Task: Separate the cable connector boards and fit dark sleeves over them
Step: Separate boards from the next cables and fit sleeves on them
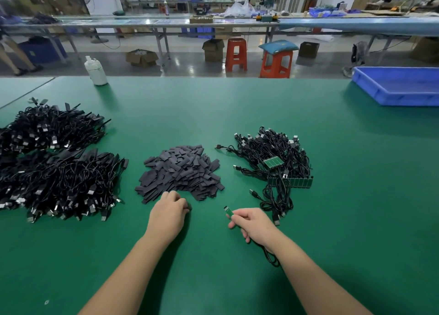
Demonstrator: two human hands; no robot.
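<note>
A heap of dark flat sleeves lies mid-table. My left hand is at the heap's near edge, fingers curled and pinching a dark sleeve, mostly hidden by the fingers. My right hand pinches a small green connector board that sticks out to the left; its black cable trails under my wrist. To the right lies a tangle of black cables with joined strips of green boards.
Two large piles of black sleeved cables fill the left of the green table. A blue tray sits far right, a white bottle at the far edge. Stools, boxes and benches stand beyond.
</note>
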